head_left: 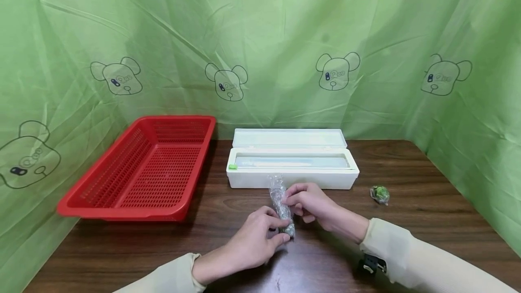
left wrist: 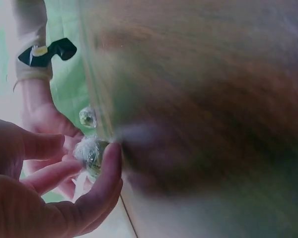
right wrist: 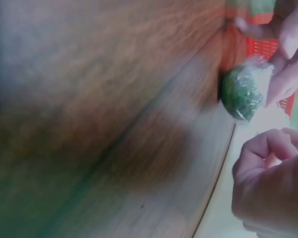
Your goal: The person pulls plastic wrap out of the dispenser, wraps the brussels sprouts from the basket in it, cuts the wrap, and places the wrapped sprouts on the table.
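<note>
A long green item rolled in crinkled clear cling film (head_left: 281, 202) lies on the table, pointing away from me; film hides its exact kind. My left hand (head_left: 254, 238) grips its near end between thumb and fingers. Higher up on the right side, my right hand (head_left: 311, 202) pinches the film with curled fingers. The rounded green end (right wrist: 241, 94) shows through the film in the right wrist view, beside the left fingers (right wrist: 285, 82). In the left wrist view, that wrapped end (left wrist: 93, 154) sits between the left thumb and fingers.
Behind the hands stands a white cling film dispenser (head_left: 291, 180), lid raised, with a green slider (head_left: 233, 167). A red slotted basket (head_left: 187, 198) is at the left. A small film-wrapped green piece (head_left: 380, 194) lies at the right. Green cloth (head_left: 277, 21) surrounds the brown table (head_left: 390, 162).
</note>
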Motion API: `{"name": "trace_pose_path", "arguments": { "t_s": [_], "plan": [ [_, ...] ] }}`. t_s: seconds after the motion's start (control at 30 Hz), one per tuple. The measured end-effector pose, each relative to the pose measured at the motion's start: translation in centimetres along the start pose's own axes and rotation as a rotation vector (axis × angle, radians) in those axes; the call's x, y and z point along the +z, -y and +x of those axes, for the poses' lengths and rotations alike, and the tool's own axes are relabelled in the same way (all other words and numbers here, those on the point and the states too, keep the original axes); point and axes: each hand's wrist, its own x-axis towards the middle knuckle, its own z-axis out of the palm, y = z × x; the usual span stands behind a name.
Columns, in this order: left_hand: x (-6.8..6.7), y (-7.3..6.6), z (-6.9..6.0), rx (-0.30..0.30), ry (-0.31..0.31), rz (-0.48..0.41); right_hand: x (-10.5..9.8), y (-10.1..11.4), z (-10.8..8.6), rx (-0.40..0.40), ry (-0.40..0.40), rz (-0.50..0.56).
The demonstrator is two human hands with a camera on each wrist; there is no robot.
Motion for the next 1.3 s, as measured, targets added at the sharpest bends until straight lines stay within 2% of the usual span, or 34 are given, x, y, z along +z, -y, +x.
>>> {"name": "trace_pose_path", "arguments": {
  "t_s": [0.17,0.33,0.6,0.73,0.93,1.0,1.23,1.3],
  "plan": [
    [-0.1,0.5,0.9,-0.014,-0.016,-0.01,-0.7,0.1,-0.2,0.003,-0.039,0.045],
    [0.1,1.1,2.1,-0.047,-0.051,-0.107,-1.0,0.2,-0.3,0.013,-0.053,0.035],
    [0.3,1.4,3.4,-0.094,-0.117,-0.071,-1.4,0.3,-0.6,-0.025,-0.058,0.007],
    [0.2,1.4,3.8,-0.131,-0.11,-0.131,-1.7,0.3,-0.9,-0.047,-0.059,0.013],
    [0.0,1.7,4.2,-0.245,-0.096,-0.277,-2.1,0.0,-1.5,-0.112,-0.038,-0.026],
    [0.0,1.8,4.4,-0.27,-0.098,-0.295,-2.2,-0.2,-1.8,-0.165,-0.03,-0.083],
    [0.1,2.0,5.1,-0.316,-0.162,-0.297,-2.6,-0.9,-1.9,-0.597,-0.021,-0.416],
    [0.1,1.9,5.2,-0.308,-0.16,-0.311,-2.7,-1.1,-1.9,-0.65,-0.015,-0.473]
  ]
}}
